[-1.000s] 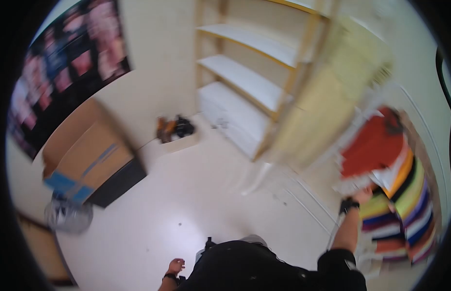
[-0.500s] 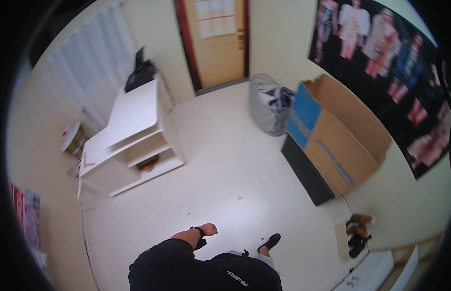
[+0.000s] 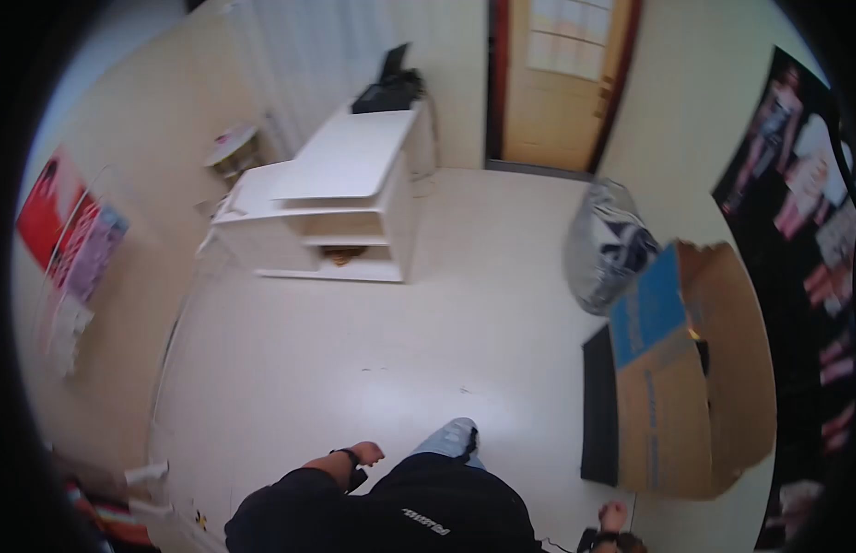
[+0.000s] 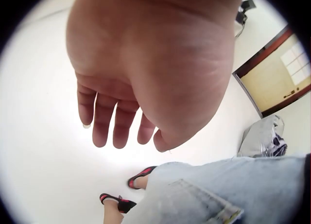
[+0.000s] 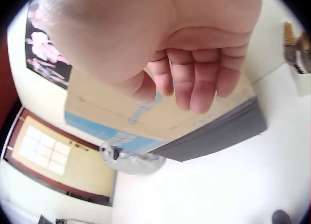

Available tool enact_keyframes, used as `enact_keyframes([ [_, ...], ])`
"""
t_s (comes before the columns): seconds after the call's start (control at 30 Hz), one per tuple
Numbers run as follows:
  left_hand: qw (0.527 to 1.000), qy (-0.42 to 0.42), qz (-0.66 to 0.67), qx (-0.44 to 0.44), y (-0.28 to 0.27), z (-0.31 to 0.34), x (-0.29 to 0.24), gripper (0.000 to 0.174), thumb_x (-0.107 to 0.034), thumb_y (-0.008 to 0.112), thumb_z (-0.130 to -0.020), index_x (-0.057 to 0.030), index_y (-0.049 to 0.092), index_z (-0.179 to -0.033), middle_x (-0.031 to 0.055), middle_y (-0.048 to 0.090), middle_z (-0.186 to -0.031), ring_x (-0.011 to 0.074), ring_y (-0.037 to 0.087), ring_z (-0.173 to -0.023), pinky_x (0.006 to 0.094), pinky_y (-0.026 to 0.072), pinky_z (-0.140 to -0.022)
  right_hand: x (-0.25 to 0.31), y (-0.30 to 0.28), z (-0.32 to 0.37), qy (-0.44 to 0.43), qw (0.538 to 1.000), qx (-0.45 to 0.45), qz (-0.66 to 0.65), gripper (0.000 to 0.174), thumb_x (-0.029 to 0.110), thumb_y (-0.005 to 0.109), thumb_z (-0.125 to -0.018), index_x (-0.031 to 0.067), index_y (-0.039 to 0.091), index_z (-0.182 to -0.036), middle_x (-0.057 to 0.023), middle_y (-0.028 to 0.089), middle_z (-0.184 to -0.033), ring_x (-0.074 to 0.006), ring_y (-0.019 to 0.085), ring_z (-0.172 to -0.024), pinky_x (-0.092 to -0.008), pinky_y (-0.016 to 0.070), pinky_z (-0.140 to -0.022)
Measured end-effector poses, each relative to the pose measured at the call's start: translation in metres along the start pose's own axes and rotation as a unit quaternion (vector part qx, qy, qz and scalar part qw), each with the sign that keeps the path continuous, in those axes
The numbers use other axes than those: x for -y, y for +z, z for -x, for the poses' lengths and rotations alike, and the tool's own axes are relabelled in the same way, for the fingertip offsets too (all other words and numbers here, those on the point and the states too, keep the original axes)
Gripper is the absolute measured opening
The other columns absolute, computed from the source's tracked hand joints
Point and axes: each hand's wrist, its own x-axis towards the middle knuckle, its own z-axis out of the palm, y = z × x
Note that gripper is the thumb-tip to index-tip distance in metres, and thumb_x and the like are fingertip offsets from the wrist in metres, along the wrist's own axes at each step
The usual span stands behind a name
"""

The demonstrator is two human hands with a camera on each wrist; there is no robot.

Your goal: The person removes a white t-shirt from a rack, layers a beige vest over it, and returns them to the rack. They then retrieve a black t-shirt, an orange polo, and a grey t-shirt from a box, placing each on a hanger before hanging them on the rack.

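My left hand (image 3: pixel 368 452) hangs in front of my body over the white floor, holding nothing. In the left wrist view its fingers (image 4: pixel 121 124) droop loosely, with denim shorts (image 4: pixel 194 190) below them. My right hand (image 3: pixel 613 516) hangs low at my right side, short of the large cardboard box (image 3: pixel 663 424). The right wrist view shows its fingers (image 5: pixel 201 88) loosely bent with nothing in them, and the box (image 5: pixel 160 112) beyond.
The open box sits on a black block (image 3: pixel 598 405) by the postered wall. A clear bag (image 3: pixel 598 249) of fabric stands behind it. Ahead are a white desk (image 3: pixel 345 157) with a black device on top, and a door (image 3: pixel 557 101). Garments (image 3: pixel 92 253) hang at left.
My view has swung left from the shelves and the rack of colourful clothes to the desk and door. My right hand has left the clothes and now hangs at my side.
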Motion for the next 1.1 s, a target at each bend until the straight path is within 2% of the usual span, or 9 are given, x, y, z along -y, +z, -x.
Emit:
enact_keyframes([
  [0.1,0.992,-0.008,-0.094,0.087,0.015,-0.021,-0.012,0.032,-0.030,0.051,-0.081,-0.0051,0.066,-0.095,0.0107,0.066,-0.087,0.0190,0.064,-0.074,0.0359,0.0507,-0.063,0.094,0.046,-0.006,-0.125,0.988,0.064,0.064,0.010,0.007,0.058,-0.081,0.0037,0.058,-0.091,-0.0027,0.058,-0.073,-0.0108,0.054,-0.061,-0.0244,0.0448,-0.055],
  [0.17,0.903,0.183,-0.362,0.140,-0.009,-0.004,-0.062,0.039,-0.039,0.050,-0.079,-0.0087,0.065,-0.099,0.0154,0.065,-0.097,0.0307,0.063,-0.088,0.0419,0.0485,-0.078,0.151,0.076,0.014,-0.171,0.978,0.042,0.110,0.014,0.006,0.060,-0.082,0.0024,0.057,-0.095,-0.0036,0.059,-0.078,-0.0111,0.058,-0.070,-0.0245,0.0483,-0.063],
  [0.2,0.878,0.203,-0.400,0.169,0.011,-0.079,0.035,0.039,-0.039,0.050,-0.079,-0.0087,0.065,-0.099,0.0154,0.065,-0.097,0.0307,0.063,-0.088,0.0419,0.0485,-0.078,0.164,0.084,0.011,-0.189,0.972,0.043,0.135,0.016,0.008,0.061,-0.082,0.0021,0.057,-0.097,-0.0035,0.061,-0.079,-0.0110,0.058,-0.072,-0.0253,0.0481,-0.064],
  [0.23,0.883,0.313,-0.307,0.168,0.011,-0.129,0.015,0.043,-0.041,0.045,-0.080,-0.0071,0.064,-0.097,0.0197,0.063,-0.100,0.0376,0.059,-0.095,0.0459,0.0459,-0.083,0.193,0.094,0.024,-0.191,0.966,0.034,0.169,0.017,0.010,0.061,-0.083,0.0019,0.058,-0.097,-0.0042,0.062,-0.079,-0.0111,0.058,-0.071,-0.0257,0.0476,-0.065],
  [0.33,0.848,0.244,-0.433,0.185,-0.034,-0.175,-0.046,0.038,-0.037,0.048,-0.081,-0.0055,0.063,-0.096,0.0195,0.063,-0.098,0.0363,0.060,-0.092,0.0466,0.0471,-0.079,0.257,0.106,0.046,-0.158,0.959,0.010,0.234,0.016,0.012,0.061,-0.082,0.0014,0.059,-0.095,-0.0061,0.062,-0.079,-0.0136,0.059,-0.071,-0.0268,0.0477,-0.065],
  [0.5,0.986,0.077,-0.075,0.126,-0.114,-0.240,-0.267,0.025,-0.020,0.051,-0.085,-0.0013,0.060,-0.098,0.0093,0.062,-0.081,0.0190,0.061,-0.069,0.0319,0.0485,-0.056,0.327,0.108,0.047,-0.236,0.930,-0.026,0.281,0.018,0.012,0.060,-0.080,0.0008,0.060,-0.094,-0.0133,0.062,-0.079,-0.0234,0.062,-0.073,-0.0315,0.0487,-0.064],
  [0.77,0.963,0.253,0.089,-0.003,-0.183,-0.248,-0.533,0.022,-0.023,0.049,-0.091,-0.0068,0.055,-0.105,0.0043,0.061,-0.086,0.0129,0.059,-0.072,0.0270,0.0449,-0.064,0.412,0.061,0.008,-0.194,0.961,-0.059,0.189,0.009,0.008,0.058,-0.085,0.0026,0.060,-0.092,-0.0004,0.061,-0.082,-0.0070,0.055,-0.076,-0.0221,0.0453,-0.064],
  [0.9,0.969,0.244,0.028,0.028,-0.180,-0.282,-0.498,0.024,-0.028,0.051,-0.091,-0.0094,0.055,-0.105,0.0025,0.061,-0.086,0.0127,0.058,-0.071,0.0271,0.0439,-0.062,0.453,0.041,-0.045,-0.160,0.967,-0.034,0.194,0.012,0.009,0.059,-0.085,0.0007,0.059,-0.094,-0.0018,0.058,-0.076,-0.0074,0.053,-0.070,-0.0224,0.0444,-0.063],
  [1.1,0.999,-0.018,-0.026,0.005,-0.164,-0.262,-0.319,0.023,-0.024,0.048,-0.091,-0.0049,0.054,-0.103,0.0096,0.062,-0.087,0.0177,0.062,-0.068,0.0278,0.0460,-0.051,0.451,0.029,-0.198,-0.184,0.944,0.058,0.268,0.018,0.013,0.062,-0.081,-0.0003,0.059,-0.091,-0.0099,0.061,-0.072,-0.0175,0.059,-0.067,-0.0282,0.0464,-0.063],
])
